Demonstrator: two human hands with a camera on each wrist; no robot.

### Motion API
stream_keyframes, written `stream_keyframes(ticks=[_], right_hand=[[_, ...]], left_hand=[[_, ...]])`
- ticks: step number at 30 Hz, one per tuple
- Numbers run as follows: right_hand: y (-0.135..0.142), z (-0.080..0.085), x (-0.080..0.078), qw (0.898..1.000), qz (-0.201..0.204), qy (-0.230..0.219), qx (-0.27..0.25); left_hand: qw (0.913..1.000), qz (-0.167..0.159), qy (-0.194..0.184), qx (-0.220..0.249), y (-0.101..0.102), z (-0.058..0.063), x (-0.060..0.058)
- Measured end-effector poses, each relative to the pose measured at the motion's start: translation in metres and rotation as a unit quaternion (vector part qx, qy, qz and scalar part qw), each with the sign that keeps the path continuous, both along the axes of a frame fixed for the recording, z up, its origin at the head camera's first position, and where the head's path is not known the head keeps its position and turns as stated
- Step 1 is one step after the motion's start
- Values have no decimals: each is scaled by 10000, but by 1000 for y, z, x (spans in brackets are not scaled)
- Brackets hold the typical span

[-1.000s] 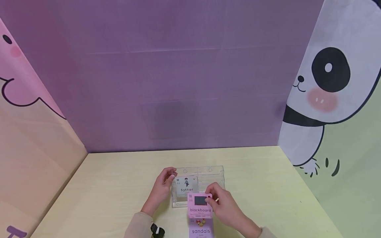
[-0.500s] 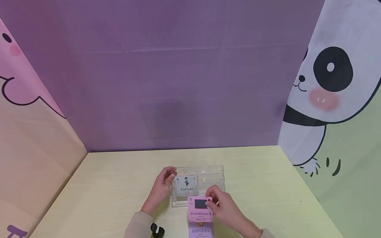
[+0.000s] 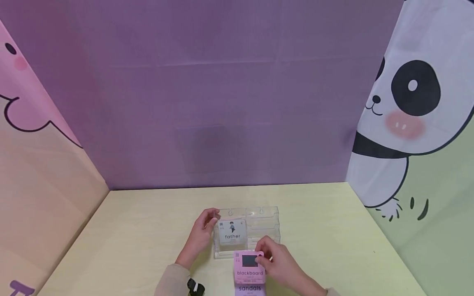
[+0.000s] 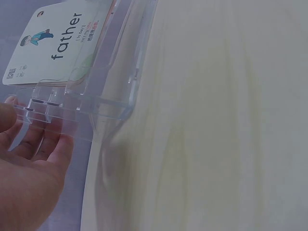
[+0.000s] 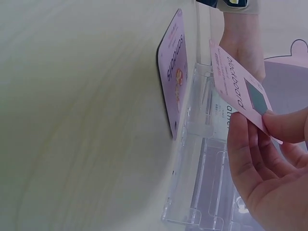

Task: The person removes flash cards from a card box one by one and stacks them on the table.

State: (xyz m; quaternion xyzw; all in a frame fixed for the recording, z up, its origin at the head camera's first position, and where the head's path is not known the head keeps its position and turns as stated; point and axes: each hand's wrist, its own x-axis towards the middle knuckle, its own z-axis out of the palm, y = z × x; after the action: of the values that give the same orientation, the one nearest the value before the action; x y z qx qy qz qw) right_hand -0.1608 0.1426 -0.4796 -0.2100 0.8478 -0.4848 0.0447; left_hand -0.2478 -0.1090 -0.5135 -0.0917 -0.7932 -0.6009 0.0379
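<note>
A clear plastic card rack point(image 3: 263, 224) stands on the table, its left edge gripped by my left hand point(image 3: 201, 233) between thumb and fingers. In its left column sits a white "father" card point(image 3: 232, 231), also plain in the left wrist view. My right hand point(image 3: 278, 261) pinches a pink "blackboard" card point(image 3: 249, 273) by its right edge, thumb on the printed face. The card is held in front of the rack and hides part of its lower edge. Below it in the head view is a purple "sandals" card point(image 5: 174, 72), partly covered by the pink one.
A black strap point(image 3: 196, 287) shows at my left wrist. The pale wooden table point(image 3: 155, 218) is bounded by a purple back wall point(image 3: 222, 102) and printed side panels, with a panda point(image 3: 414, 90) on the right.
My right hand has moved the pink card down toward me, so it covers more of the purple card. My left hand keeps its hold on the rack.
</note>
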Motion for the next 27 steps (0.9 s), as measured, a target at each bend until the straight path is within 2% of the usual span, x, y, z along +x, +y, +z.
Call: stream_keyframes(ticks=[10, 16, 27], right_hand=[[-1, -4, 1, 9996, 39, -279, 46], [0, -7, 3, 9989, 74, -441, 98], [0, -9, 8, 9989, 127, -439, -93]], left_hand=[[9999, -53, -105, 61, 0, 2, 0], [10000, -76, -5, 14, 0, 5, 1], [10000, -4, -67, -57, 1, 13, 4]])
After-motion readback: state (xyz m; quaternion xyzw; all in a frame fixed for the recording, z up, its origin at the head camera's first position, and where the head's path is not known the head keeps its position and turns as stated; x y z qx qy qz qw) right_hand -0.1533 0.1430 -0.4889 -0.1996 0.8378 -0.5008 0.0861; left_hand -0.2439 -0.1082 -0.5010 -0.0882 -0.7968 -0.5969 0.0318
